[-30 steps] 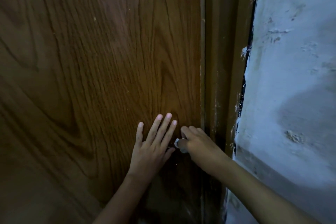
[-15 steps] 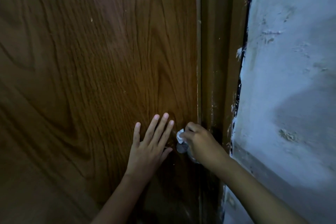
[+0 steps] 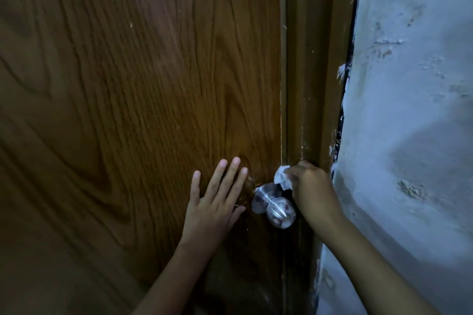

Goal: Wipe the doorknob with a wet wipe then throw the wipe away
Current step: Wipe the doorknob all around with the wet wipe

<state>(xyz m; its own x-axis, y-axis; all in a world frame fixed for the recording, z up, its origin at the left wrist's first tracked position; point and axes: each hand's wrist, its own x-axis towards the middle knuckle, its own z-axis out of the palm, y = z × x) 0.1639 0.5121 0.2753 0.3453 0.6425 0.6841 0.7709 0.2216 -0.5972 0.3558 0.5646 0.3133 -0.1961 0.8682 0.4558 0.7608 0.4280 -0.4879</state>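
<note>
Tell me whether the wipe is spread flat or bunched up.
Bunched up. The wipe shows as a small crumpled white wad pinched in the right hand, just above the doorknob, with no flat sheet hanging out.

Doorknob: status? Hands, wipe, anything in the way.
Left hand flat on door, fingers spread. Right hand shut on wipe, just above and right of knob. Knob uncovered. Nothing in the way.
</note>
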